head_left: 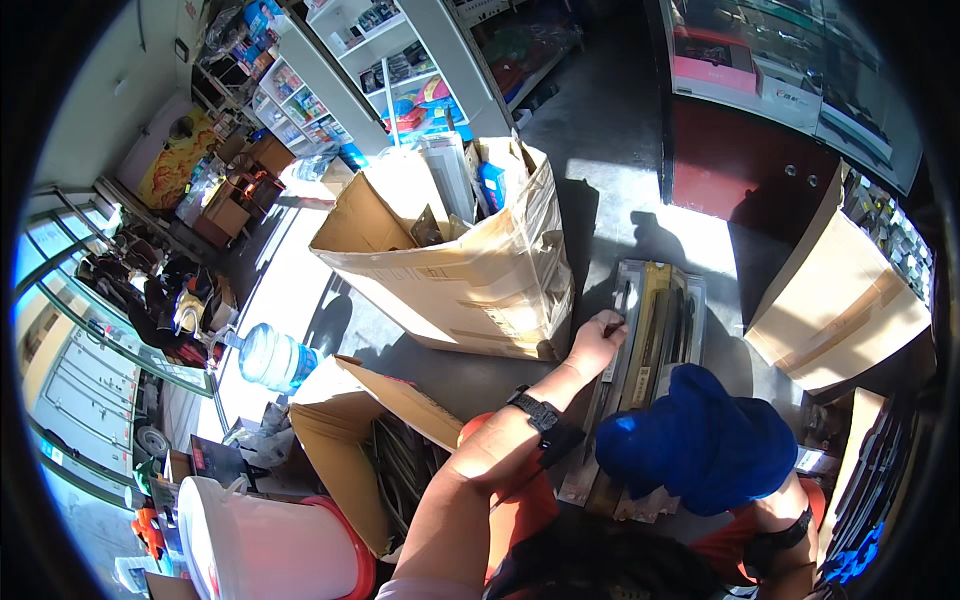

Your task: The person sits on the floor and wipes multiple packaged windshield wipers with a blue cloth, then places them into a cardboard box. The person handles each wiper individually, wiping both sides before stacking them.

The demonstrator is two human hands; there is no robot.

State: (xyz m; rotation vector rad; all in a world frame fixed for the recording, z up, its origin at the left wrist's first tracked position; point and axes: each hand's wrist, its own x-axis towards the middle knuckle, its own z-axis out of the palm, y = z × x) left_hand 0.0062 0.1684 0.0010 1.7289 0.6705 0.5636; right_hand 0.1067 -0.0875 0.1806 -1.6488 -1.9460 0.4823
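Observation:
Several long, narrow packages point(655, 320) lie side by side on the floor in front of me, one of them with a yellowish strip along it. My left hand point(598, 338) is at their left edge with its fingers curled and pressed together; what they pinch, if anything, is too small to make out. A bunched blue cloth point(710, 435) covers the nearer right part of the packages. My right forearm point(790, 520) runs up into this cloth, which hides the fingers; the cloth is gathered around the hand.
A large cardboard box point(440, 290) with panels inside stands ahead on the left, a smaller box point(400, 400) of dark strips nearer. A white bucket point(270, 540) and water jug point(275, 360) are at left. Another filled box point(840, 290) and a glass display cabinet point(750, 150) stand right.

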